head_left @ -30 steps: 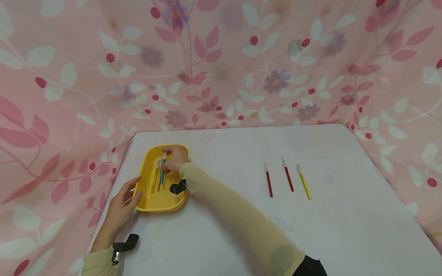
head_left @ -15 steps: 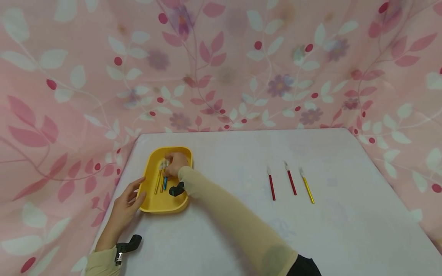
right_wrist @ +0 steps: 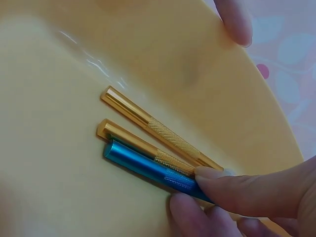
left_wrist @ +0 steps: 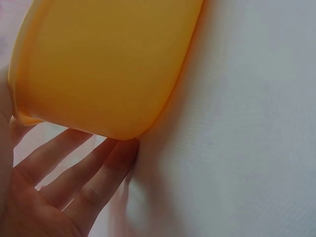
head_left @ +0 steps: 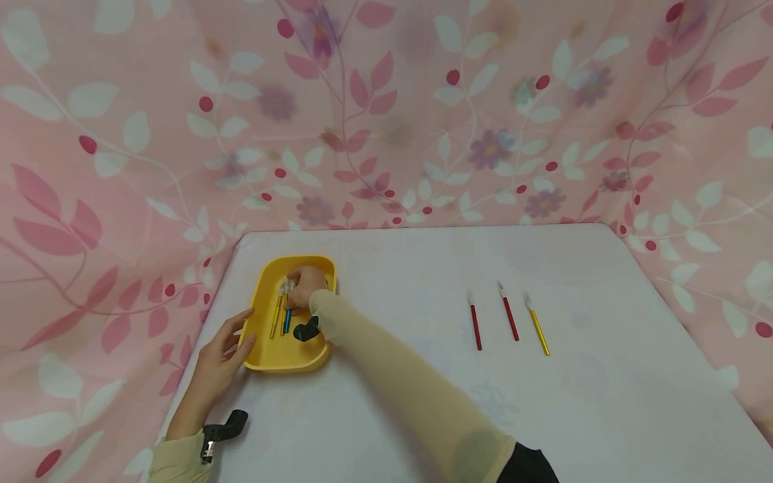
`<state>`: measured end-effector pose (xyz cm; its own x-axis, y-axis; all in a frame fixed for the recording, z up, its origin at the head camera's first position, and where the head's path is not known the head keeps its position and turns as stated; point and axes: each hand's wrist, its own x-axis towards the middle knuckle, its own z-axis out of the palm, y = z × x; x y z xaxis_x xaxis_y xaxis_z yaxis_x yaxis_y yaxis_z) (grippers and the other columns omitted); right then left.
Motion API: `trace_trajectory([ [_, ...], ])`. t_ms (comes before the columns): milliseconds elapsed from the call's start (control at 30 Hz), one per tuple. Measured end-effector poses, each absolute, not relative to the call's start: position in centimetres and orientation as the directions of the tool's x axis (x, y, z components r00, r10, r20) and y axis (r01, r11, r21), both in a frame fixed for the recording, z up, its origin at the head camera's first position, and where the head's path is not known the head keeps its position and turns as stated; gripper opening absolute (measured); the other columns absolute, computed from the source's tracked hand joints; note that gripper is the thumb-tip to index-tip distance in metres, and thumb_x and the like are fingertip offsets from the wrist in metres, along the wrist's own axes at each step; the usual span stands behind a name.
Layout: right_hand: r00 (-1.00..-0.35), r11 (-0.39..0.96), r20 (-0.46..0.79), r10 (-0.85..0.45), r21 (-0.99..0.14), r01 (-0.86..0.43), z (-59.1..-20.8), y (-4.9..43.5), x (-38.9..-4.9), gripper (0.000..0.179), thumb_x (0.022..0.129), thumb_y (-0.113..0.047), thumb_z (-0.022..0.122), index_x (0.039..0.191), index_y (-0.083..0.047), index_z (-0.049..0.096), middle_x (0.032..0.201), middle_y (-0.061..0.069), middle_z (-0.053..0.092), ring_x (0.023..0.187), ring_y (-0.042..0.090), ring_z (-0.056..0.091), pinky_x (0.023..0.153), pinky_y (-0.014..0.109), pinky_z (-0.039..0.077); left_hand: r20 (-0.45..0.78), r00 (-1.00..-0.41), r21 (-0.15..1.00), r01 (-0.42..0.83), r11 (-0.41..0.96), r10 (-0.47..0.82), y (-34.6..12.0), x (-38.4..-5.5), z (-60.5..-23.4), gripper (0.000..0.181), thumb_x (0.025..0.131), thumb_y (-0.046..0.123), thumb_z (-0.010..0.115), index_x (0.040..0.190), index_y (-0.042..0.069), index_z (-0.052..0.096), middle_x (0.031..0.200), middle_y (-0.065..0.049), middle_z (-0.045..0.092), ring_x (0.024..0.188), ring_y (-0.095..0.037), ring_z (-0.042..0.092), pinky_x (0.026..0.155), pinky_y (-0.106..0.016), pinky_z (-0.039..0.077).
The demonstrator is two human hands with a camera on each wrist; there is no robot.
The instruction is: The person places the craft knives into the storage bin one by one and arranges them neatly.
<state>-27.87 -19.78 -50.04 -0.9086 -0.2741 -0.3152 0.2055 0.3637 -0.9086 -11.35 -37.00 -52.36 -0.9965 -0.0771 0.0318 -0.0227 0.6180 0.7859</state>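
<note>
In the head view my left hand (head_left: 216, 365) grips the near left side of a yellow tray (head_left: 288, 355). Its fingers lie against the outer wall (left_wrist: 106, 116) in the left wrist view. My right hand (head_left: 310, 287) is inside the tray. Between its thumb and fingers it pinches a blue metal craft knife (right_wrist: 143, 165) by the knurled grip. The blue knife lies right along a gold craft knife (right_wrist: 131, 142) on the tray floor. A second gold craft knife (right_wrist: 148, 118) lies slightly apart. My right hand partly hides the tip ends.
On the white table (head_left: 398, 268), to the right, lie two red craft knives (head_left: 476, 327) and a yellow one (head_left: 539, 332), with pale tips pointing away. Behind the table hangs a pink floral cloth (head_left: 386, 121). My right forearm (head_left: 398, 376) reaches across the table.
My right hand has lowered the blue craft knife onto the tray floor beside the gold ones, between the first and second frames. The left hand stays on the tray. The head view has shifted slightly.
</note>
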Motion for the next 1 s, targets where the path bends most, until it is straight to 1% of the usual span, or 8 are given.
trace_trajectory([
  [133, -0.908, 0.370, -0.310, -0.282, -0.909, 0.195, -50.05, -19.57, -27.79, 0.067, 0.077, 0.018, 0.091, 0.137, -0.007, 0.074, 0.104, 0.002, 0.058, 0.062, 0.020, 0.069, 0.063, 0.038, 0.067, 0.032, -0.997, 0.791, -0.017, 0.612, -0.070, -36.92, -11.36, -52.39, 0.062, 0.113, 0.026, 0.065, 0.170, 0.021, 0.041, 0.163, -0.028, 0.046, 0.139, -0.055, 0.053, 0.111, -0.075, 0.044],
  [300, -0.910, 0.388, -0.305, -0.281, -0.903, 0.183, -50.01, -19.52, -27.83, 0.068, 0.075, 0.017, 0.093, 0.135, -0.007, 0.074, 0.105, 0.001, 0.059, 0.064, 0.018, 0.067, 0.060, 0.035, 0.066, 0.033, -0.997, 0.788, -0.015, 0.616, -0.067, -36.86, -11.42, -52.40, 0.061, 0.113, 0.027, 0.064, 0.170, 0.020, 0.041, 0.164, -0.028, 0.046, 0.138, -0.054, 0.053, 0.112, -0.074, 0.044],
  [533, -0.909, 0.411, -0.301, -0.289, -0.896, 0.166, -49.98, -19.87, -27.92, 0.065, 0.076, 0.015, 0.094, 0.134, -0.008, 0.074, 0.106, 0.003, 0.059, 0.057, 0.022, 0.070, 0.058, 0.035, 0.066, 0.043, -0.996, 0.769, -0.016, 0.639, -0.077, -37.07, -11.40, -52.50, 0.060, 0.114, 0.029, 0.062, 0.170, 0.020, 0.041, 0.162, -0.026, 0.048, 0.138, -0.052, 0.054, 0.112, -0.071, 0.045],
  [767, -0.915, 0.457, -0.284, -0.288, -0.880, 0.129, -49.95, -20.25, -27.91, 0.062, 0.078, 0.011, 0.094, 0.134, -0.009, 0.074, 0.117, 0.004, 0.065, 0.056, 0.018, 0.068, 0.054, 0.031, 0.064, 0.039, -0.996, 0.774, -0.023, 0.632, -0.084, -37.18, -11.44, -52.34, 0.061, 0.114, 0.030, 0.063, 0.170, 0.020, 0.041, 0.162, -0.027, 0.047, 0.139, -0.054, 0.053, 0.111, -0.073, 0.044],
  [1000, -0.915, 0.463, -0.285, -0.286, -0.877, 0.128, -50.08, -20.07, -28.11, 0.065, 0.078, 0.012, 0.093, 0.137, -0.009, 0.073, 0.111, 0.004, 0.063, 0.055, 0.018, 0.068, 0.053, 0.030, 0.063, 0.034, -0.996, 0.779, -0.025, 0.626, -0.082, -37.12, -11.58, -52.46, 0.061, 0.114, 0.029, 0.063, 0.170, 0.020, 0.041, 0.163, -0.029, 0.046, 0.140, -0.056, 0.051, 0.111, -0.075, 0.043],
])
